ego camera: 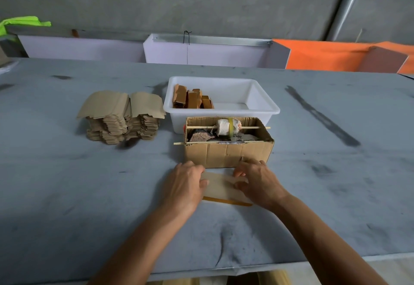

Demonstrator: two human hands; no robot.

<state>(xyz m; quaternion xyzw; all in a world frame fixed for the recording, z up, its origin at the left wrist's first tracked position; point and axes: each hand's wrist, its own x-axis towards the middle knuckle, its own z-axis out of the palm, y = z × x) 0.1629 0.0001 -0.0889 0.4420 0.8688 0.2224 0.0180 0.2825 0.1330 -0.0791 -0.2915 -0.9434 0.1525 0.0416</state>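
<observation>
A card [220,185] lies flat on the table [89,184] just in front of the box [226,153], with a yellow strip [226,201] along its near edge. The left hand [187,184] holds the card's left end, thumb on top and fingers bent. The right hand [257,181] holds the right end, fingers curled over the far edge and thumb at the near side.

The box is open-topped. A stick [201,127] lies across its rim and carries a roller [227,127] wrapped in white cloth with a yellow band. A second stick [179,143] lies along the front rim. Under them sit dark lumps [199,137] — what they are I cannot tell.

Behind the box, touching it, stands a white tub [264,96]. Folded brown pieces [192,97] stand in its left end, and the rest shows bare floor. Left of the box, well apart, sits a stack [121,116] of flat card blanks.
</observation>
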